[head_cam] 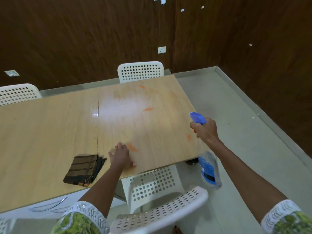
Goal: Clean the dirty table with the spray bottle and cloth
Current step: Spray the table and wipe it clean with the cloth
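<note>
A white chair (162, 215) stands nearest, against the wooden table (50, 132), which is smeared with orange stains (132, 147). The left hand (120, 156) presses flat on it beside the folded cloth (84, 170). The right hand (205, 128) grips the bottle (209, 169) over the table's edge. Farther chairs (141, 70) meet a brown wall (84, 39).

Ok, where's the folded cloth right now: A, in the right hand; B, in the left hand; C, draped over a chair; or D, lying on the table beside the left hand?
D: the cloth lies folded on the table, beside the left hand, untouched.
</note>
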